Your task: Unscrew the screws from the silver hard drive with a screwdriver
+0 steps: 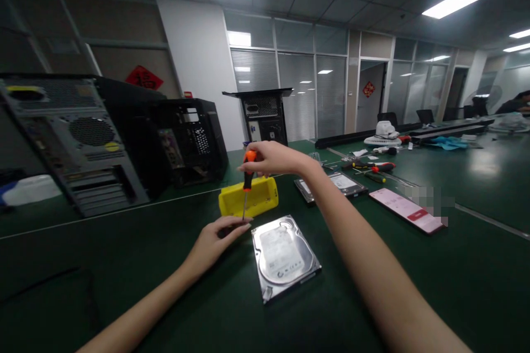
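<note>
One yellow tray (232, 203), contents unclear, sits behind the screwdriver (248, 181).

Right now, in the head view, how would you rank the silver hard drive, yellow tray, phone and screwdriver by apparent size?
1. Silver hard drive
2. Yellow tray and phone: too alike to rank
3. Screwdriver, partly covered by the right hand

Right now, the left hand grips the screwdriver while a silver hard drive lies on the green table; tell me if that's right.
Wrong side: the head view shows the right hand gripping the screwdriver. The silver hard drive does lie on the green table.
</note>
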Demonstrator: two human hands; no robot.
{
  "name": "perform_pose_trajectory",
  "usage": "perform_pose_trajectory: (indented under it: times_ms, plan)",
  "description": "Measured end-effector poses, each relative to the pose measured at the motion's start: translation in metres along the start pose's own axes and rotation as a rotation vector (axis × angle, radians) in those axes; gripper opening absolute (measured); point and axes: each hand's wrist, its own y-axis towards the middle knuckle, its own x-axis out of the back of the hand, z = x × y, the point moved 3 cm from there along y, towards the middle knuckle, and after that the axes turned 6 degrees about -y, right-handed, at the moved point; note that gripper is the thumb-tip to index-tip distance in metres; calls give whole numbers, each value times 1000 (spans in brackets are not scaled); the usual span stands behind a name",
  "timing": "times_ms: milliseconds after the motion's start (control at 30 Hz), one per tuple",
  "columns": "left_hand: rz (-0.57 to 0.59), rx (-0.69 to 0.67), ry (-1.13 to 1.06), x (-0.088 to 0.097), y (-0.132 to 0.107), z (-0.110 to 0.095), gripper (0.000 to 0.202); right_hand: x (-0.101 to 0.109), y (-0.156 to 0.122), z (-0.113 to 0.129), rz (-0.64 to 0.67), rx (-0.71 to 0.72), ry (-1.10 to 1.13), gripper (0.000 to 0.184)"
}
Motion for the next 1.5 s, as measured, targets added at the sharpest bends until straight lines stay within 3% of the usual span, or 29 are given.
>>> perform_pose_trajectory:
  times_ms: [267,400,533,633,767,867,1100,1367,1500]
  plan:
    - [10,-4,10,-2,-4,-1,40,33,-28,-36,-13,-209,-54,28]
    - [30,-5,16,-7,1,-4,43,36,-32,-53,57,-337,-47,24]
    - [135,-66,12,-32,22,-17,43,30,-32,-59,120,-376,-68,21]
    - [199,-10,-28,-55,43,-21,46,27,-33,-62,168,-394,-66,20]
    - [376,69,-189,-77,58,-19,49,30,-31,-70,206,-451,-109,18]
    - [427,58,-271,-84,55,-17,46,33,-32,-75,228,-424,-132,19]
    - [403,70,-504,-97,50,-7,41,36,-53,-86,197,-434,-85,22]
    - [381,101,-475,-100,47,-11,43,28,-54,-83,196,-329,-71,30]
    - [370,109,-517,-103,46,-15,48,25,-56,-90,198,-346,-95,38]
